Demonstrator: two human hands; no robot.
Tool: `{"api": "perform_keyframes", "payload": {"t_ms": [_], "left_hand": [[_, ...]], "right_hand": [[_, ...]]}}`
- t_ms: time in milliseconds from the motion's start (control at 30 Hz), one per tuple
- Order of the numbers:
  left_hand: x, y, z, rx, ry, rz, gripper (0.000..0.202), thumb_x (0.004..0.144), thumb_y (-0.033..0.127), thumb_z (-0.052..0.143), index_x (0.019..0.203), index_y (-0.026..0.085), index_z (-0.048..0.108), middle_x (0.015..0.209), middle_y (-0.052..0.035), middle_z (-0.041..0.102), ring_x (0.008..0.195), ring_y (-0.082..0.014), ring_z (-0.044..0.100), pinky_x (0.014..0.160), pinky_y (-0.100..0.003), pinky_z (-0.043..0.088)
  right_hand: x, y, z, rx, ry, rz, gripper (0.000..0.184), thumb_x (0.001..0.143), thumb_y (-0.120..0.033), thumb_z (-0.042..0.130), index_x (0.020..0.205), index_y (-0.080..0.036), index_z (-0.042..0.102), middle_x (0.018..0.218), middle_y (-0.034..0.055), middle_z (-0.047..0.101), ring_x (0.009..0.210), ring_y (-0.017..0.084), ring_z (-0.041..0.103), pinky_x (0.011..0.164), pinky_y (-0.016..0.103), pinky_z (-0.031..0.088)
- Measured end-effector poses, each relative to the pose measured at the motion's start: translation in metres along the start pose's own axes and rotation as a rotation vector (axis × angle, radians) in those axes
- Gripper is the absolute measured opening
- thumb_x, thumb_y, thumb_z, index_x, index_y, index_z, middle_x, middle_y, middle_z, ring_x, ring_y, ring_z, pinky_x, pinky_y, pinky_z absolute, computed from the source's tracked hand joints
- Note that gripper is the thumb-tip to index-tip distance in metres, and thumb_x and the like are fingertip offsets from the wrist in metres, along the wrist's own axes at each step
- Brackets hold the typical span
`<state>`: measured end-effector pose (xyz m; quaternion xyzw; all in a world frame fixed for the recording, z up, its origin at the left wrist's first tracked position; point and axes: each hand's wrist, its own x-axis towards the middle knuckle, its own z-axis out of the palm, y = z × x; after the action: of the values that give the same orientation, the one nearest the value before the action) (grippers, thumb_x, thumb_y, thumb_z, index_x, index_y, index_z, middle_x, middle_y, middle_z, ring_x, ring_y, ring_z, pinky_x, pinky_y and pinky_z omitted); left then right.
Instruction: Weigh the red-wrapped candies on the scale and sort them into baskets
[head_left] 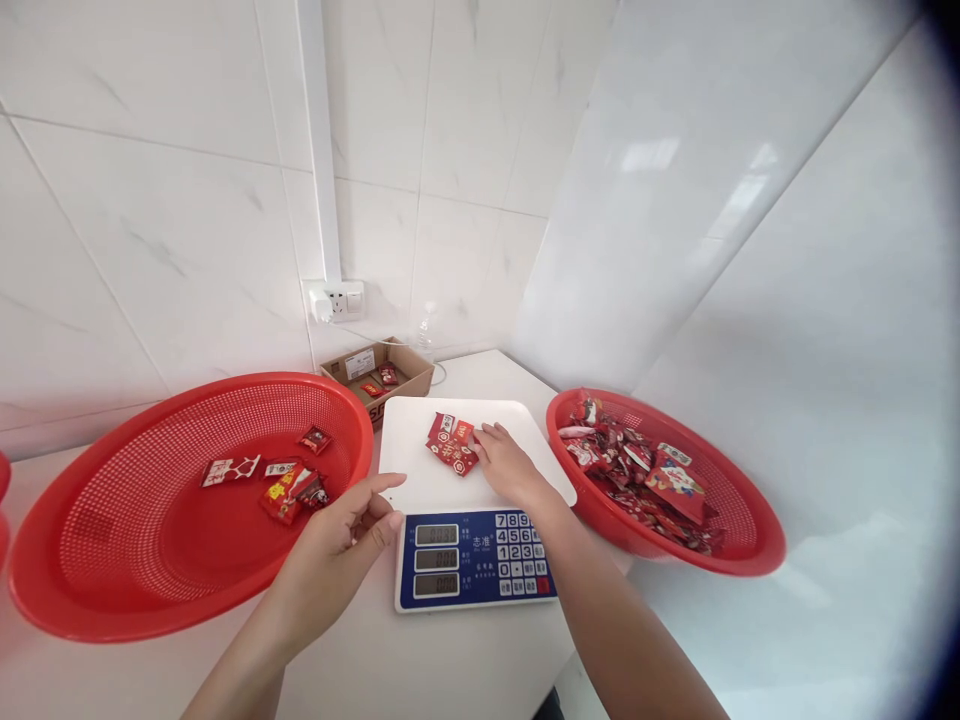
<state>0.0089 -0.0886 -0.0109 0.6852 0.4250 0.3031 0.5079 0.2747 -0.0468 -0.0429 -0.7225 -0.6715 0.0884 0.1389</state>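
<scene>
Right hand (pixel 510 465), open, fingertips steadying packets (pixel 452 443) centred on the scale (pixel 420 475); left hand (pixel 349 525) hovers alongside, loose and empty.

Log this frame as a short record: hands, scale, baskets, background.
left hand: empty, fingers loose, at the rim of the left basket
right hand: fingertips on red packets on the white tray of the scale
left basket: red, a few packets inside
right basket: red, heaped with packets
behind: cardboard box holding a few packets; wall socket
</scene>
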Motion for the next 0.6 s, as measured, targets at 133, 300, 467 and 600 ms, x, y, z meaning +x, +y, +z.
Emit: {"api": "perform_keyframes", "payload": {"t_ms": [133, 300, 467, 600], "left_hand": [[0.0, 0.001, 0.0, 0.013, 0.005, 0.011, 0.044, 0.085, 0.046, 0.05, 0.124, 0.025, 0.052, 0.083, 0.0005, 0.055, 0.084, -0.0184, 0.056, 0.081, -0.035, 0.046], [0.001, 0.0, 0.001, 0.029, 0.017, 0.025, 0.044, 0.084, 0.045, 0.052, 0.122, 0.024, 0.055, 0.081, 0.0002, 0.057, 0.08, -0.0179, 0.057, 0.077, -0.033, 0.047], [0.001, -0.001, 0.002, 0.023, 0.027, 0.038, 0.042, 0.082, 0.045, 0.054, 0.119, 0.025, 0.058, 0.08, -0.0001, 0.059, 0.078, -0.0181, 0.057, 0.073, -0.032, 0.048], [0.0, 0.0, 0.001, 0.045, 0.022, 0.029, 0.044, 0.083, 0.047, 0.053, 0.121, 0.025, 0.056, 0.081, 0.0001, 0.058, 0.079, -0.0181, 0.057, 0.075, -0.033, 0.048]], "right_hand": [[-0.007, -0.007, 0.002, 0.005, 0.042, -0.004, 0.045, 0.093, -0.027, 0.037, 0.134, -0.014, 0.049, 0.148, 0.0131, 0.036, 0.14, 0.03, 0.022, 0.111, 0.048, 0.024], [-0.02, -0.024, 0.001, 0.07, 0.011, -0.163, 0.042, 0.092, -0.033, 0.042, 0.132, -0.022, 0.053, 0.145, 0.0059, 0.042, 0.14, 0.031, 0.021, 0.111, 0.054, 0.018], [-0.029, -0.04, 0.004, 0.184, -0.038, -0.292, 0.043, 0.093, -0.03, 0.04, 0.133, -0.021, 0.052, 0.141, 0.0074, 0.047, 0.138, 0.026, 0.029, 0.113, 0.051, 0.018], [-0.033, -0.038, -0.003, 0.209, -0.023, -0.259, 0.044, 0.092, -0.032, 0.043, 0.133, -0.02, 0.052, 0.144, 0.0088, 0.043, 0.139, 0.026, 0.027, 0.113, 0.049, 0.021]]}}
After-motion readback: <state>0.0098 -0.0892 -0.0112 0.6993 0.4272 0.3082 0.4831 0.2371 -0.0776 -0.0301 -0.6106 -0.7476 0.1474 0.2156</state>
